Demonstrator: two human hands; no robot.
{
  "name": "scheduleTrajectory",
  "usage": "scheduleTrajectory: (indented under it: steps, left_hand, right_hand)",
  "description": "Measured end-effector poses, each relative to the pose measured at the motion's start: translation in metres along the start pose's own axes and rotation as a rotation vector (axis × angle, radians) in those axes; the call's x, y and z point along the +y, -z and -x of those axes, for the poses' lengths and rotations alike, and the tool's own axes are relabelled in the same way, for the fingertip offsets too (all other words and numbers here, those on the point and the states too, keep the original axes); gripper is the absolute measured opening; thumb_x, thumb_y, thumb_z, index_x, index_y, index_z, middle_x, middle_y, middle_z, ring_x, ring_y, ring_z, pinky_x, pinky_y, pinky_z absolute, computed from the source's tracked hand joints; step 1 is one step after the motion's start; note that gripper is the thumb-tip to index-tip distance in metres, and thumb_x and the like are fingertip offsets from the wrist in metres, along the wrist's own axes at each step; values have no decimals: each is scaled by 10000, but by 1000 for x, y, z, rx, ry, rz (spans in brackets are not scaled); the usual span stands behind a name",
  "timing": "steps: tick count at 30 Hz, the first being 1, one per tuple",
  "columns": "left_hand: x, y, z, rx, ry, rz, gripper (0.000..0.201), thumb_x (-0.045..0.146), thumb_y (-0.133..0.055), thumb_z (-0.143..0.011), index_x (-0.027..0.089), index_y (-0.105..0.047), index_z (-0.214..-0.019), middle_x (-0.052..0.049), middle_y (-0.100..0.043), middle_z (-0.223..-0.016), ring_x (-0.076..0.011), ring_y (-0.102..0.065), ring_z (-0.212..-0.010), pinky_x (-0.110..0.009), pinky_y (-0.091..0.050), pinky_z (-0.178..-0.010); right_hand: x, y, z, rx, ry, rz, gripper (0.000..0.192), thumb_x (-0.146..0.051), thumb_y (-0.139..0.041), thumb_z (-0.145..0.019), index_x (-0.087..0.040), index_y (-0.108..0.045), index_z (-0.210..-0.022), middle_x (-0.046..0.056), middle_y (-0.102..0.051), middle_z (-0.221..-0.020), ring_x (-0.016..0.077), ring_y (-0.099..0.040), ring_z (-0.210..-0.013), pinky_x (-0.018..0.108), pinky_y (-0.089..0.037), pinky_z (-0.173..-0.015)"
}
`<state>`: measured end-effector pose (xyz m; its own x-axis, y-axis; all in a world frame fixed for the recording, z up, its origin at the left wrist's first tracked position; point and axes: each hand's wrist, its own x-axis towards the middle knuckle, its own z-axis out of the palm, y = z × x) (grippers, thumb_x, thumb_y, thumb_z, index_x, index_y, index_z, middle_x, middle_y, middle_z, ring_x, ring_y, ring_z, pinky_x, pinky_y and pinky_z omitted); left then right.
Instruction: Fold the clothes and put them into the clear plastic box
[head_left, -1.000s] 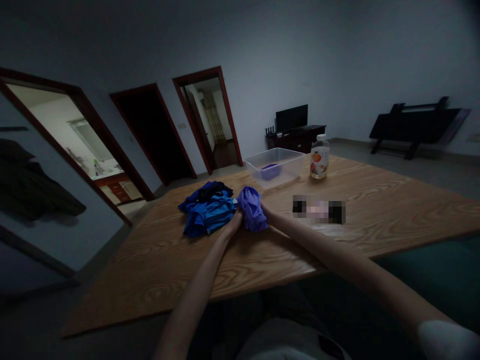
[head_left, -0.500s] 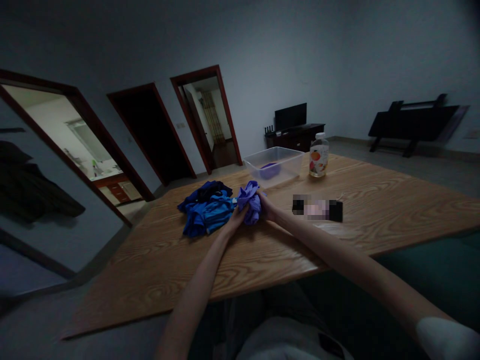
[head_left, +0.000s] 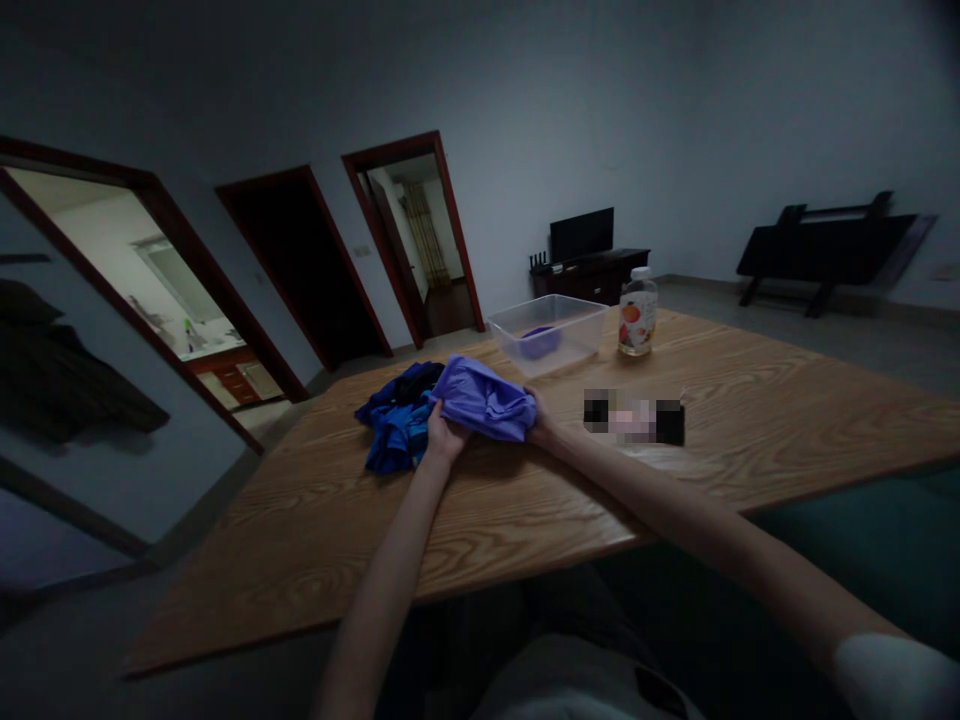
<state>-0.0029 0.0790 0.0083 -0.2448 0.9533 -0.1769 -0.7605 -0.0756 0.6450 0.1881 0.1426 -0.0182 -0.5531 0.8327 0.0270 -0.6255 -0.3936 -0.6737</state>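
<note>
Cloth, purple and creased, is spread between the person's two hands, over the middle of the wooden counter. From where I stand, the left hand grips the end toward the counter's left edge, and the right hand is closed on the opposite end, its fingers mostly hidden by the fabric. Whether the underside touches the wood, I cannot tell.

Just beside the left hand, toward the far left corner, lies a rumpled heap of blue clothes, partly covered from view by the purple fabric. Near the far edge sits a clear plastic box with something purple inside. Next to it, by the far right corner, a bottle with a white cap and a fruit label stands upright. Nearer the right hand, a phone lies flat, partly blurred out. Beyond the counter, a television stands on a dark cabinet.
</note>
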Motion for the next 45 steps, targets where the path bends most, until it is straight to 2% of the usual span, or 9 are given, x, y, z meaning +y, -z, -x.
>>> scheduleTrajectory:
  steps: [5, 11, 14, 17, 22, 29, 38, 42, 45]
  left_hand:
    - [12, 2, 4, 14, 6, 56, 388, 374, -420, -1127, 187, -746, -1223, -42, -789, -822, -204, -761, -759, -342, -634, -854]
    - [26, -5, 12, -40, -10, 55, 392, 419, -462, -1119, 185, -738, -1272, -54, -819, -927, -208, -782, -875, -345, -627, -937]
    - [27, -8, 15, -53, -8, 41, 373, 404, -468, -1124, 172, -744, -1217, -37, -808, -860, -184, -768, -788, -315, -632, -901]
    - [21, -11, 17, -61, 7, 13, 376, 401, -470, -1126, 155, -744, -1203, -45, -808, -854, -186, -763, -759, -324, -636, -902]
    - [16, -16, 21, -70, -5, -34, 485, 481, -456, -1124, 128, -715, -1332, -100, -832, -1030, -234, -792, -974, -379, -599, -1047]
    - [23, -21, 26, -69, -84, -80, 560, 564, -427, -1121, 158, -685, -1410, -108, -824, -1173, -247, -772, -1132, -383, -566, -1118]
    - [7, -25, 29, -145, -16, -148, 601, 614, -406, -1113, 151, -728, -1319, -135, -814, -1197, -292, -732, -1249, -435, -555, -1149]
    - [-4, -26, 31, -203, 45, -210, 574, 623, -490, -1087, 145, -747, -1274, -135, -823, -1150, -333, -721, -1270, -490, -556, -1147]
    - [-10, -26, 36, -231, 37, -261, 486, 563, -664, -1028, 151, -736, -1276, -133, -818, -1170, -340, -726, -1266, -492, -550, -1160]
  right_hand:
    - [6, -7, 1, -13, 3, 165, 442, -555, -517, -1112, -180, -713, -983, 38, -782, -902, 201, -754, -826, 381, -635, -847]
    - [8, -3, -4, 66, 112, 533, 392, -515, -652, -1074, -163, -697, -1240, 90, -730, -1208, 238, -729, -1033, 451, -623, -927]
    - [2, 0, -1, 124, 299, 716, 454, -497, -718, -1021, -212, -650, -1367, 125, -594, -1505, 315, -556, -1407, 563, -454, -1196]
    - [1, -3, 3, 94, 431, 884, 555, -500, -858, -882, -256, -673, -1344, 94, -485, -1632, 320, -308, -1601, 505, -212, -1350]
    - [11, -9, 4, 40, 454, 1017, 438, -606, -722, -957, -239, -699, -1194, 140, -626, -1445, 338, -480, -1472, 538, -294, -1302]
    - [2, -2, -5, -58, 358, 928, 551, -337, -906, -721, -220, -684, -1212, 83, -748, -1255, 323, -665, -1252, 494, -501, -1156]
    - [-36, -26, 6, -158, 241, 487, 441, -305, -853, -833, -252, -644, -1217, 5, -757, -1091, 152, -735, -871, 256, -643, -796]
    - [-34, -37, 12, -245, 157, 356, 224, -230, -809, -847, -211, -655, -1008, -2, -752, -919, 138, -749, -830, 245, -641, -850]
    - [-31, -46, 17, -296, 109, 293, 165, -248, -731, -907, -206, -653, -1046, 54, -799, -1033, 183, -788, -967, 295, -643, -920]
